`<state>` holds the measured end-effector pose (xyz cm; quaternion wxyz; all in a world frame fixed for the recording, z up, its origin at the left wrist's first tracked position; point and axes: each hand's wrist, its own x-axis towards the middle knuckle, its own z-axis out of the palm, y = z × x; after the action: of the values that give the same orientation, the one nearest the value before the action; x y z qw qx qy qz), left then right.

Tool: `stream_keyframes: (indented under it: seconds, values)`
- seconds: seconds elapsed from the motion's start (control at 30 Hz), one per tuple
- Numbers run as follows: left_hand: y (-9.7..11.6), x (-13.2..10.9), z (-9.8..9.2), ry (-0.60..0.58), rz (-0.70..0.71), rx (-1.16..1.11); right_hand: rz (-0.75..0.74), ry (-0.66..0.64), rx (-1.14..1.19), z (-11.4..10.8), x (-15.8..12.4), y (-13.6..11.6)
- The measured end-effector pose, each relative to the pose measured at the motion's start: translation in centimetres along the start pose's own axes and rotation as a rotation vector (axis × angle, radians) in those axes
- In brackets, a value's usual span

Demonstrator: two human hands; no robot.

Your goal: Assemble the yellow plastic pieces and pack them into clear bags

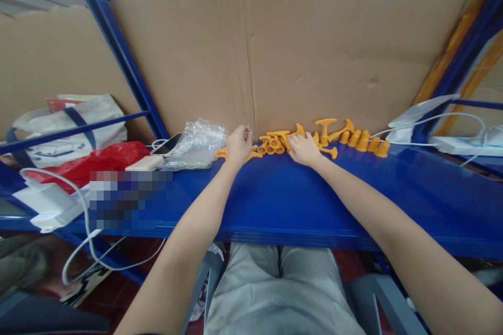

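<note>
Several small orange plastic parts lie in a loose pile at the back of a blue shelf, against a cardboard wall. More orange parts stand in a row to the right. My left hand rests on the pile's left end with its fingers curled; what they hold is hidden. My right hand lies on the pile's right side, fingers bent down among the parts, and what it grips I cannot make out.
A crumpled clear plastic bag and a phone lie left of the pile. Further left are a red bag, a white tote, and a white charger with cable. A power strip sits at right.
</note>
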<state>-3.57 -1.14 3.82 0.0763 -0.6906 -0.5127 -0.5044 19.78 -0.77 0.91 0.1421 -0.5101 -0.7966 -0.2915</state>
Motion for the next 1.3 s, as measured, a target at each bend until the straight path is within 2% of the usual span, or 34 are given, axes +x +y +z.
stream_keyframes:
  seconds: [0.07,0.2,0.27,0.33,0.4,0.5,0.6,0.73,0.8,1.03,1.3]
  values:
    - [0.3,-0.2,0.2,-0.022,0.007,-0.031,0.068,0.029,-0.028,-0.3,0.1,1.7]
    - [1.2,-0.9,0.6,-0.142,0.022,-0.076,0.417,0.054,-0.068,-0.1,-1.3,6.9]
    - [1.7,-1.3,0.9,-0.196,0.031,-0.116,0.613,0.011,-0.064,0.5,-2.8,9.7]
    - [2.1,-1.6,1.1,-0.235,0.041,-0.152,0.748,-0.05,-0.032,1.3,-4.3,12.0]
    - [2.3,-1.7,1.3,-0.261,0.05,-0.175,0.82,-0.108,0.008,2.2,-5.5,13.7]
    - [2.1,-1.8,1.4,-0.284,0.066,-0.174,0.834,-0.138,0.042,3.4,-6.0,15.3]
    - [1.7,-1.8,1.5,-0.353,0.071,-0.125,0.819,-0.156,0.08,4.1,-5.4,16.0]
    - [1.1,-2.0,1.7,-0.548,0.054,0.016,0.885,-0.205,0.095,4.3,-4.2,15.6]
    - [0.8,-2.1,1.9,-0.608,0.06,0.068,0.914,-0.215,0.091,4.2,-3.8,15.1]
    - [0.6,-2.0,1.9,-0.683,0.077,0.096,0.939,-0.231,0.126,3.6,-3.6,14.5]
    - [0.8,-2.2,1.9,-0.686,0.091,0.039,0.935,-0.251,0.159,2.7,-2.9,14.9]
